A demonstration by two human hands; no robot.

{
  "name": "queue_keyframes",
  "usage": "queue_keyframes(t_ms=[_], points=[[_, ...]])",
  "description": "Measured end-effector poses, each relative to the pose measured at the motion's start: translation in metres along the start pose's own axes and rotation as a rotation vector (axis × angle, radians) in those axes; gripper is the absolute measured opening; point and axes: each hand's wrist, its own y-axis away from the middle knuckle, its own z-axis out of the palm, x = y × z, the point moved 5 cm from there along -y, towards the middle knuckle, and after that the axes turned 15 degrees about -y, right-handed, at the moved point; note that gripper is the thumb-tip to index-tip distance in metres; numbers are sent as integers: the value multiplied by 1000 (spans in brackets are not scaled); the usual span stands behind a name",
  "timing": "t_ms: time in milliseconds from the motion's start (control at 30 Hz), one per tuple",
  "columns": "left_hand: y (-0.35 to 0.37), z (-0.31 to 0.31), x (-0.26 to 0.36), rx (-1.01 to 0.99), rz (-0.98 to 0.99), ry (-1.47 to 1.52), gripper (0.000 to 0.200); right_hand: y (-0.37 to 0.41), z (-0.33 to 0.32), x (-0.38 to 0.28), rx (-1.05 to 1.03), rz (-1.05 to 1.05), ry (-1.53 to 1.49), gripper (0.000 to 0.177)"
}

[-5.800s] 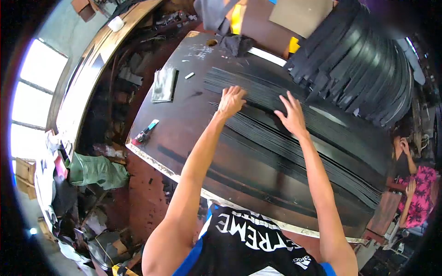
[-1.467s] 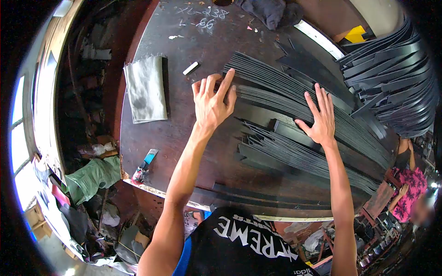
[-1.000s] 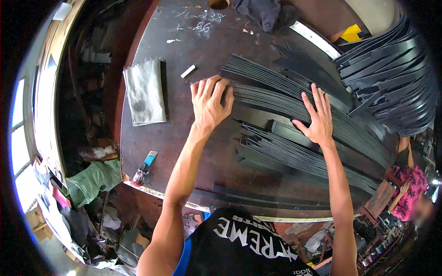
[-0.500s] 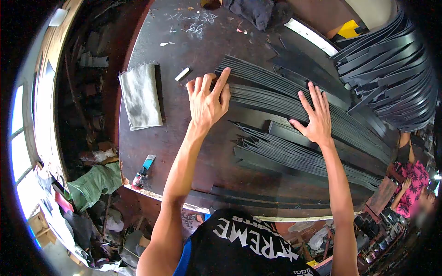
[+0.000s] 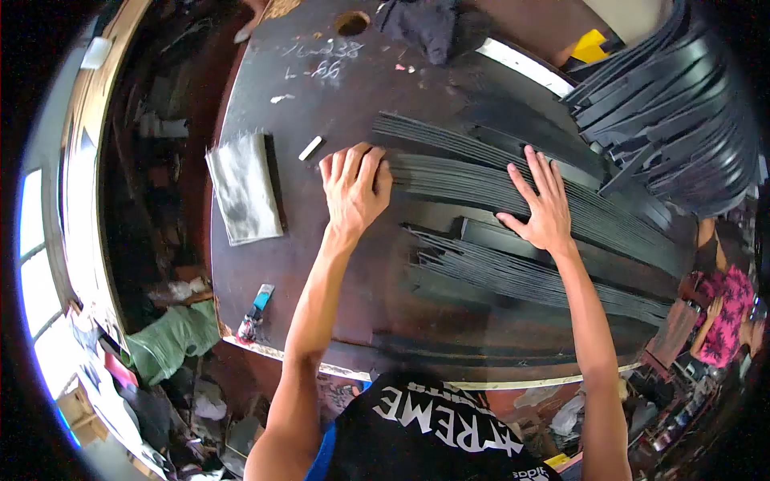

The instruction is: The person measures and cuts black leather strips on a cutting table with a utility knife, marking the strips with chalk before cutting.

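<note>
Long thin black strips [image 5: 457, 172] lie in a fanned bundle across the dark table. At the left ends of this bundle is my left hand [image 5: 355, 188], fingers curled and pressed together; whatever they may hold is hidden. My right hand [image 5: 547, 207] lies flat over the middle of the same bundle with its fingers spread. Behind it, a second row of strips [image 5: 425, 132] runs alongside. Nearer my body rests another loose bundle of strips [image 5: 497, 264] with uneven ends.
A folded grey cloth [image 5: 245, 188] and a white chalk piece [image 5: 310, 147] lie left of my hands. A blue-handled tool [image 5: 258, 305] sits by the table's front-left corner. Coiled black strips [image 5: 670, 120] are heaped at back right. Another person [image 5: 718, 309] is at far right.
My left index finger, stretched along the strip ends before, has curled in with the others. My right hand stays flat on the bundle. The whole view has shifted slightly.
</note>
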Motion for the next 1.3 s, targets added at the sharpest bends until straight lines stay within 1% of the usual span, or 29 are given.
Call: queue_keyframes(t_ms=[133, 200, 233, 300, 433, 500, 600, 967, 1300], points=[[-3, 2, 2, -21, 14, -21, 24, 0, -1, -1, -32, 17, 1, 90], [-2, 2, 2, -5, 22, -26, 32, 0, 0, 0, -37, 18, -4, 90], [-2, 3, 2, -7, 25, -30, 32, 0, 0, 0, -35, 17, -8, 90], [-2, 4, 2, -19, 32, -42, 45, 0, 0, 0, -47, 26, -7, 90], [-4, 6, 3, -59, 18, -78, 52, 0, 0, -1, -44, 22, -4, 89], [-5, 9, 2, -120, 3, -93, 55, 0, 0, -1, -44, 25, 6, 89], [-7, 13, 2, -158, -1, -115, 56, 0, -1, -1, -28, 9, 2, 89], [-6, 10, 2, -97, 0, -61, 54, -1, 1, -2, -30, -5, -16, 90], [-6, 9, 3, -90, -15, -35, 54, -3, -1, -3, -31, 2, -23, 91]])
